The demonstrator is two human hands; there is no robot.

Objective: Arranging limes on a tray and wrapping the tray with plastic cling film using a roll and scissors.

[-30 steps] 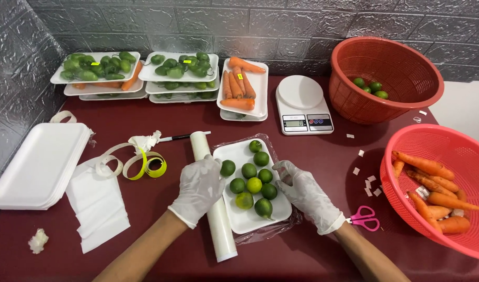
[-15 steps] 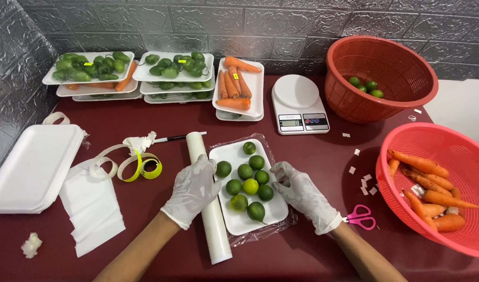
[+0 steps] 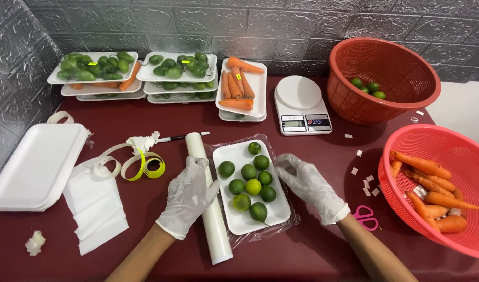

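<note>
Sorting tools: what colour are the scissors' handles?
Pink, on the scissors beside the right hand; head view.
</note>
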